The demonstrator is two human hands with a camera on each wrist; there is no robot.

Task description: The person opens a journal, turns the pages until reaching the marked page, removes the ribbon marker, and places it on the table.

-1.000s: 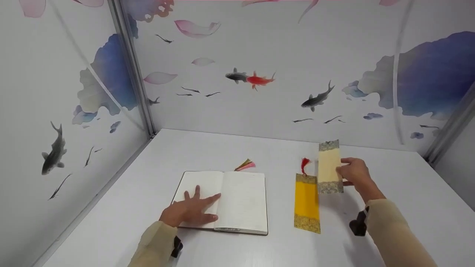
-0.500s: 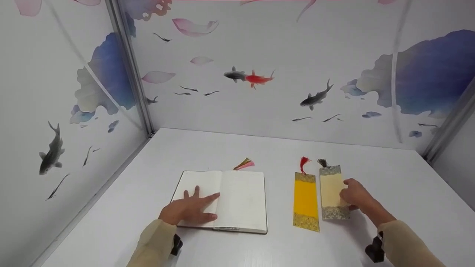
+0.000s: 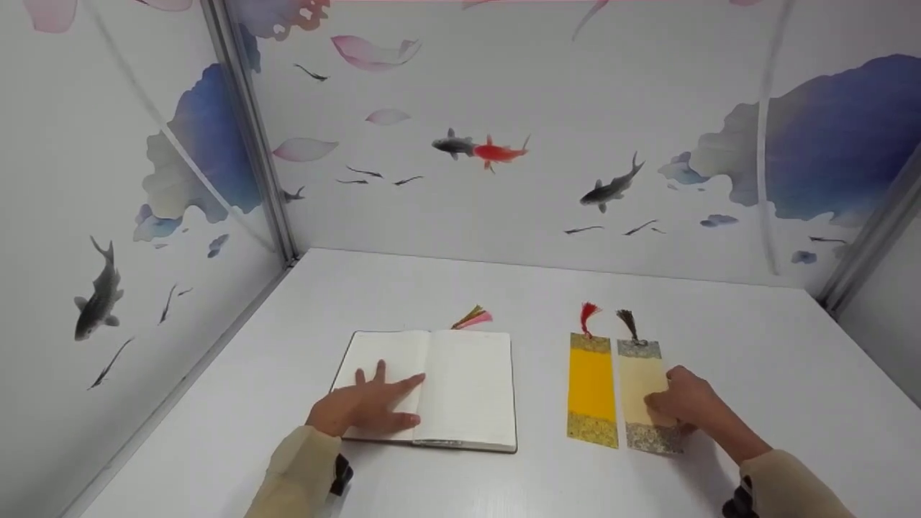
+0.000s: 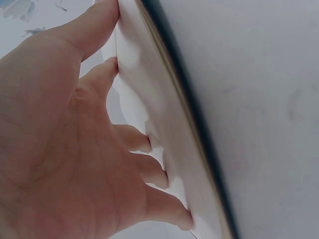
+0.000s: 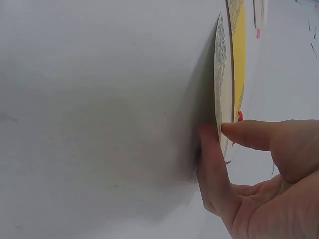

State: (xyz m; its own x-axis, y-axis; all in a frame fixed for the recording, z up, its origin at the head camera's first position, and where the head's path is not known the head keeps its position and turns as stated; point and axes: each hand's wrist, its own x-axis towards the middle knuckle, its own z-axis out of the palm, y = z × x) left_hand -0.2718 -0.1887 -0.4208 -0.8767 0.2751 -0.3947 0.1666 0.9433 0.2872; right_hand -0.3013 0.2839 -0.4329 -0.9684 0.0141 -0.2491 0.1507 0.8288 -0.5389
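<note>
An open notebook (image 3: pixel 471 388) with blank pages lies on the white table. My left hand (image 3: pixel 367 406) presses flat on its left page, fingers spread; the left wrist view shows the fingertips on the paper. To the right, my right hand (image 3: pixel 687 399) pinches the right edge of a cream bookmark (image 3: pixel 640 381) with patterned grey ends and a dark tassel (image 3: pixel 627 324). Thumb on top and fingers beneath, it holds that edge slightly raised in the right wrist view. A yellow bookmark (image 3: pixel 591 385) with a red tassel (image 3: pixel 588 316) lies just left of the cream one.
Green and pink tassels (image 3: pixel 473 317) stick out past the notebook's top edge. White panels printed with fish and petals stand at the back (image 3: pixel 504 216) and left (image 3: pixel 144 374) of the table (image 3: pixel 403 288).
My right hand has brought the cream bookmark down and toward me, from raised behind the yellow one to alongside it; its dark tassel now trails behind. My left hand has stayed on the notebook.
</note>
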